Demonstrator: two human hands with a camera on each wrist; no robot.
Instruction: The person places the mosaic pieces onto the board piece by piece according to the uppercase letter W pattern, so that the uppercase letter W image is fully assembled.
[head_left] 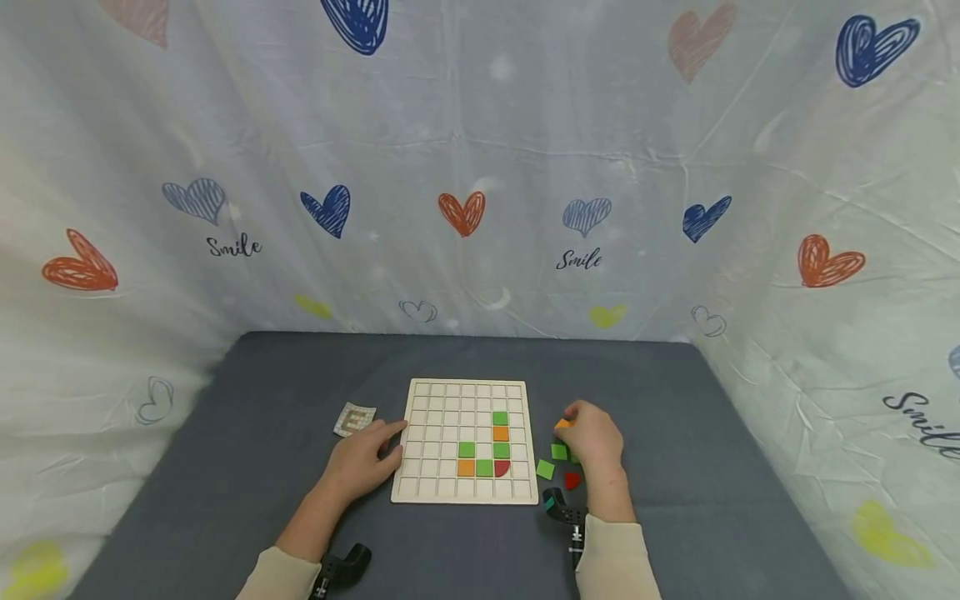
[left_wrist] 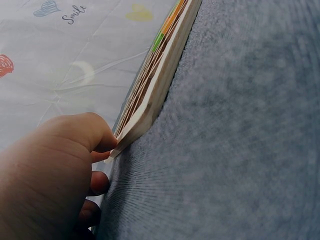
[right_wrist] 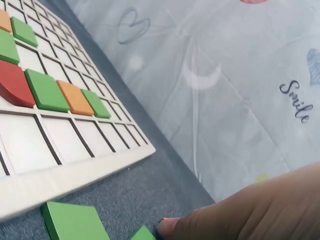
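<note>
A light wooden grid board [head_left: 428,493] lies on the dark grey cloth. Set in its right half are several green tiles [head_left: 467,450], two orange tiles [head_left: 500,433] and a red tile with one rounded corner [head_left: 502,468]. My left hand [head_left: 358,467] touches the board's left edge with thumb and forefinger spread apart; its fingertips meet the wooden rim in the left wrist view. Right of the board, my right hand [head_left: 597,437] pinches an orange tile [head_left: 563,423], mostly hidden by the fingers. Loose green tiles [head_left: 545,469] and a red piece [head_left: 572,481] lie just below that hand.
A small patterned card [head_left: 353,419] lies left of the board, beside the left hand. Black wrist devices [head_left: 347,567] are worn on both arms. A white curtain [head_left: 480,125] printed with hearts surrounds the table's back and sides.
</note>
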